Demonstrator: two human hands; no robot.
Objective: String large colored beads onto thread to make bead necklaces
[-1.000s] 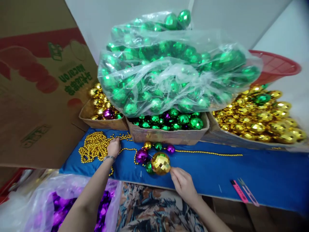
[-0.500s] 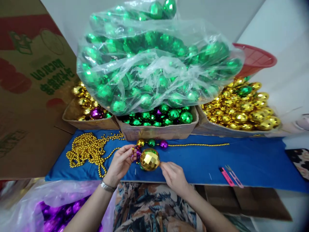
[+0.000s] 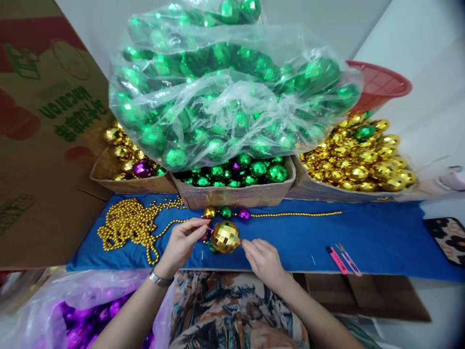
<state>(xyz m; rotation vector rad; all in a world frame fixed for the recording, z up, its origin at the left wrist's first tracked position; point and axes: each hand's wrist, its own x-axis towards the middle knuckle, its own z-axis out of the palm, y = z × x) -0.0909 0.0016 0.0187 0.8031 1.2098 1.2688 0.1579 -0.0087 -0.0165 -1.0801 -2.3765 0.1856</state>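
A large faceted gold ball bead point(image 3: 225, 237) sits between my two hands over the blue cloth. At its left, my left hand point(image 3: 186, 242) is closed in a pinch on a thin pale string running to the bead. My right hand point(image 3: 264, 261) has its fingertips pinched at the bead's right end; the exact grip there is hidden. Behind the gold ball, a purple bead point(image 3: 208, 234) and a green bead point(image 3: 213, 247) partly show. Just beyond lie smaller gold point(image 3: 209, 213), green point(image 3: 225, 212) and purple point(image 3: 244, 214) beads, with a thin gold bead chain point(image 3: 296, 214) stretching right.
Heaped gold bead chain point(image 3: 125, 225) lies left on the blue cloth point(image 3: 290, 242). Boxes of gold beads point(image 3: 359, 160) and green beads point(image 3: 258, 169) line the back, under a bulging plastic bag point(image 3: 232, 97). A pink cutter point(image 3: 337, 260), snips point(image 3: 348, 260) and phone point(image 3: 446, 240) lie right.
The view has shifted slightly. My left fingers have drawn closer together at the left side of the gold ball bead. My right hand stays at its right end.
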